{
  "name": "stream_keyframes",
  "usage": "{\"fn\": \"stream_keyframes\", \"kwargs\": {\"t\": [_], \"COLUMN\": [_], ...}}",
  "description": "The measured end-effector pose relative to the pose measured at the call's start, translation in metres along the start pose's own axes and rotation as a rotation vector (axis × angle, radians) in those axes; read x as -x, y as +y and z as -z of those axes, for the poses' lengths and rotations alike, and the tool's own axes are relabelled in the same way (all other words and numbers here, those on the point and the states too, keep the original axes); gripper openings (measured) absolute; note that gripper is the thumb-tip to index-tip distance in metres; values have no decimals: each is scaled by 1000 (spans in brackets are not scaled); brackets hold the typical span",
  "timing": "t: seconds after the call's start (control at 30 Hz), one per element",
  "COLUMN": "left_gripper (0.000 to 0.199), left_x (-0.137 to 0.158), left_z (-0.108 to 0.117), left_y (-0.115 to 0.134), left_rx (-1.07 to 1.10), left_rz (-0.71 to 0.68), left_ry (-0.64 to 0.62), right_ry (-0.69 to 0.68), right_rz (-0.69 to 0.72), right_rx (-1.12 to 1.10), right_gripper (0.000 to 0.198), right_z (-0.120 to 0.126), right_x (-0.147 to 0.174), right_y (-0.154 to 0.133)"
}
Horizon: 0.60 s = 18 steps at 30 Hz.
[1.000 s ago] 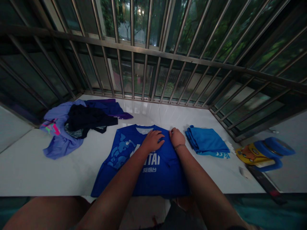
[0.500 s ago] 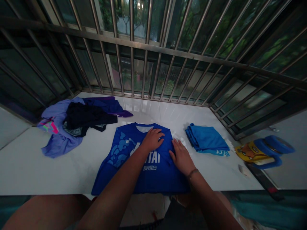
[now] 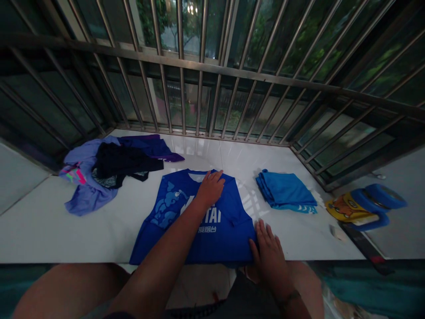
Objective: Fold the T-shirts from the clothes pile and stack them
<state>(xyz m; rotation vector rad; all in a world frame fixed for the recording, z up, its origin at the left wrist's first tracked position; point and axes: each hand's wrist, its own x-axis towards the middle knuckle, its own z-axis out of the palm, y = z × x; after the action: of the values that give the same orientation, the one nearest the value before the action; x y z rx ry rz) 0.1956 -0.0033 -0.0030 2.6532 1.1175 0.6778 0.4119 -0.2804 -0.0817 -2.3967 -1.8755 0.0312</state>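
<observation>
A blue sleeveless jersey (image 3: pixel 166 239) with white lettering and a pale cloud pattern lies spread flat on the white ledge (image 3: pixel 36 235), its neckline facing the window. My left hand (image 3: pixel 211 188) rests on the jersey just below the collar, fingers stretched out, palm down. Along the jersey's lower right side edge lies my right hand (image 3: pixel 269 248), its fingers extended and partly on the ledge, the thumb touching the cloth. My left forearm covers part of the lettering.
Folded blue clothes (image 3: pixel 285 190) sit to the right. A loose heap of lavender and dark clothes (image 3: pixel 122 161) lies to the left. Further right are a yellow and blue item (image 3: pixel 355 208), a small pale block (image 3: pixel 338 232) and a dark strip (image 3: pixel 365 250). Metal bars (image 3: pixel 219 68) enclose the ledge.
My right hand has slid down along the jersey's right side, towards me, from the armhole to near the bottom corner. My left hand has stayed near the collar, its fingers now straighter.
</observation>
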Motion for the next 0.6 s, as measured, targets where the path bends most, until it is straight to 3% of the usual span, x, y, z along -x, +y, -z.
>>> {"fn": "stream_keyframes", "kwargs": {"t": [0.1, 0.2, 0.3, 0.43, 0.6], "left_gripper": [43, 48, 48, 44, 42], "left_x": [18, 45, 69, 90, 100], "left_z": [26, 53, 75, 87, 78], "left_y": [-18, -64, -118, -173, -195], "left_rx": [-5, -66, -112, -93, 11], "left_rz": [165, 319, 387, 391, 353], "left_ry": [106, -14, -79, -54, 94], "right_ry": [105, 224, 266, 130, -71], "right_rz": [-6, 38, 81, 190, 268], "right_rx": [-53, -131, -257, -447, -405], "right_gripper": [64, 61, 53, 35, 24], "right_z": [6, 22, 45, 75, 85], "right_x": [-1, -6, -18, -48, -112], "right_y": [-8, -18, -41, -112, -219]}}
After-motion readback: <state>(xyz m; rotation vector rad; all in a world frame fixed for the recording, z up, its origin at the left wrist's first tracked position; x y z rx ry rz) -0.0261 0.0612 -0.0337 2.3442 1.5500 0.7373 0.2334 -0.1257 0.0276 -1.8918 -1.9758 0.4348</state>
